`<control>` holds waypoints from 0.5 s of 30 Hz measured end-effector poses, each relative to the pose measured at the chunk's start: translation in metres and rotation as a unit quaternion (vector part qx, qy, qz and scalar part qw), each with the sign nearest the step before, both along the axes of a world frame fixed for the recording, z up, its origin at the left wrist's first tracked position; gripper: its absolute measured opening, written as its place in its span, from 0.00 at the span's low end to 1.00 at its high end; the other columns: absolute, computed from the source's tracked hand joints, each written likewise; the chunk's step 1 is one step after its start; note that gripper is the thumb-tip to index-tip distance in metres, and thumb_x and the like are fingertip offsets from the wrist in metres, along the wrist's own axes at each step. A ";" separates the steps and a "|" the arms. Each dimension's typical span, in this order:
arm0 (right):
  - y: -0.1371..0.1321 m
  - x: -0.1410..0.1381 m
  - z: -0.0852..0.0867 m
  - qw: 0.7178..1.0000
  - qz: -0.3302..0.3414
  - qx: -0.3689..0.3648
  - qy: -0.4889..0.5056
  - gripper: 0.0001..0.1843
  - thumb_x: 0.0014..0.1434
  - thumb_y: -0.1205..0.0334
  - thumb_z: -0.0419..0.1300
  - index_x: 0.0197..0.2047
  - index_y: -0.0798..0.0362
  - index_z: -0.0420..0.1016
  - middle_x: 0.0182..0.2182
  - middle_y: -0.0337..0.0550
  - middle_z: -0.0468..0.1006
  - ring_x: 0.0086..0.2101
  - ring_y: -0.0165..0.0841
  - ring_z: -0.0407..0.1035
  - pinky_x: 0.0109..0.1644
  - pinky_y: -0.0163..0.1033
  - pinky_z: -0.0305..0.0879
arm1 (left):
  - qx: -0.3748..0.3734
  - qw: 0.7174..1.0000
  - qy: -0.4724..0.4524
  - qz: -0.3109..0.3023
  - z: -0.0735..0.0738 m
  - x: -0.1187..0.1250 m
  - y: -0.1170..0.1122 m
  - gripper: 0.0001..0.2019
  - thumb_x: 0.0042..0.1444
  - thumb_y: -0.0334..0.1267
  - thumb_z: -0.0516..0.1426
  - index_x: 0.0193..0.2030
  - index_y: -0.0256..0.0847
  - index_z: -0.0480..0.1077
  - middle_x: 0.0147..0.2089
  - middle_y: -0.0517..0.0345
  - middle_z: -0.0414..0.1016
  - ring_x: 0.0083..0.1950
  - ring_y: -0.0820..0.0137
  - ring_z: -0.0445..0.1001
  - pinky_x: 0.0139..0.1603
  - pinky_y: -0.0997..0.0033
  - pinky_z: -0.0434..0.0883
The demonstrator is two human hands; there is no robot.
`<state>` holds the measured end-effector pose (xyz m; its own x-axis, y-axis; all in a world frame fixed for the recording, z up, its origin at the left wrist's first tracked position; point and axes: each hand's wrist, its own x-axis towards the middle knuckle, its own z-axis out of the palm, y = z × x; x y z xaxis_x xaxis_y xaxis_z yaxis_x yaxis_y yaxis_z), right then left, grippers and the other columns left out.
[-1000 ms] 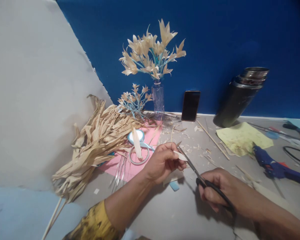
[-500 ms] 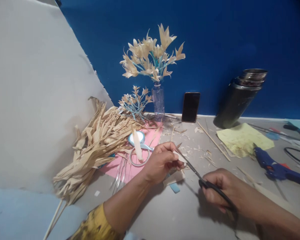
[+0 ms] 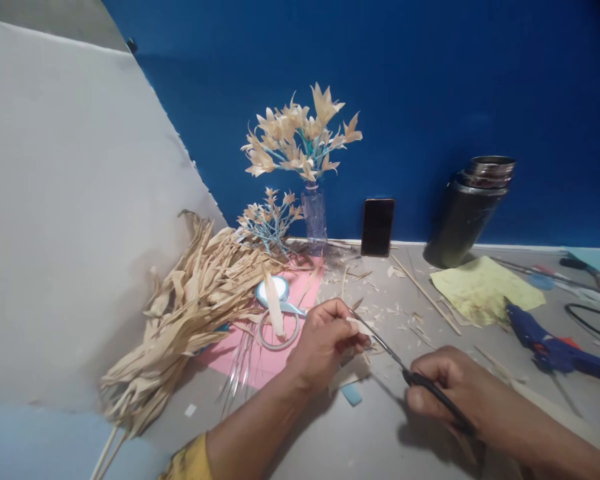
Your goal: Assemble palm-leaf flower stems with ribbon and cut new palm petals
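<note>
Between the thumb and fingers of my left hand (image 3: 330, 337) is a small pale piece of dried husk (image 3: 361, 327). My right hand (image 3: 445, 387) grips black-handled scissors (image 3: 387, 350), whose blades lie along the edge of that piece, near my left fingertips. Whether the blades are parted I cannot make out. Below my left hand, on the table, lie another pale husk piece (image 3: 347, 375) and a small blue strip (image 3: 351, 394). To the left, a husk strip (image 3: 274, 303) rests across a roll of tape (image 3: 279, 347).
A heap of dried husks (image 3: 190, 320) lies left on pink paper (image 3: 250, 373). Behind stand husk flowers (image 3: 300, 133) in a clear bottle (image 3: 314, 217), a phone (image 3: 377, 227) and a dark flask (image 3: 470, 217). On the right are yellow paper (image 3: 485, 287) and a blue glue gun (image 3: 555, 347).
The camera has tipped upward slightly, so the background sits lower in view. The scissors blades have shifted slightly along the husk piece; both hands keep their grips.
</note>
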<state>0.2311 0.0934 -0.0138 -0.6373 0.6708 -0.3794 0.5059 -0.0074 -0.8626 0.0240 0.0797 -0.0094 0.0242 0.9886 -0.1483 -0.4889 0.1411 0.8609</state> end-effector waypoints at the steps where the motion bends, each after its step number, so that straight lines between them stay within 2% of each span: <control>1: 0.000 0.000 0.000 1.000 -0.002 -0.002 -0.003 0.28 0.53 0.43 0.64 0.17 0.50 0.54 0.14 0.31 0.57 0.19 0.24 0.49 0.22 0.34 0.42 | 0.001 1.000 0.001 0.000 0.000 0.000 0.000 0.06 0.43 0.29 0.61 0.25 0.38 0.66 0.23 0.58 0.74 0.24 0.73 0.72 0.28 0.75 0.65; 8: 0.003 -0.001 -0.002 0.999 -0.030 -0.017 0.022 0.24 0.57 0.48 0.59 0.17 0.51 0.59 0.14 0.34 0.63 0.18 0.24 0.51 0.24 0.34 0.46 | -0.016 1.000 -0.001 0.011 0.000 0.003 0.000 0.08 0.44 0.31 0.64 0.25 0.37 0.67 0.24 0.56 0.76 0.28 0.71 0.75 0.29 0.75 0.66; 11: 0.006 -0.003 -0.003 0.997 -0.071 -0.005 0.040 0.23 0.57 0.47 0.58 0.19 0.53 0.63 0.16 0.35 0.65 0.20 0.25 0.51 0.25 0.34 0.46 | -0.035 0.999 -0.006 0.014 -0.001 0.005 -0.001 0.10 0.45 0.34 0.66 0.27 0.37 0.67 0.26 0.56 0.77 0.27 0.73 0.74 0.29 0.76 0.67; 15: 0.008 -0.006 -0.003 0.992 -0.093 0.009 0.082 0.23 0.55 0.44 0.61 0.22 0.54 0.68 0.19 0.36 0.68 0.22 0.27 0.56 0.27 0.34 0.50 | -0.041 0.999 -0.021 0.000 -0.005 0.008 -0.002 0.13 0.45 0.36 0.68 0.29 0.37 0.67 0.26 0.58 0.76 0.25 0.76 0.72 0.27 0.78 0.66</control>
<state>0.2251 0.1010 -0.0169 -0.5544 0.7878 -0.2684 0.3506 -0.0714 -0.9338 0.0319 0.0776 -0.0146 0.0328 0.9731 -0.2281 -0.5241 0.2111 0.8251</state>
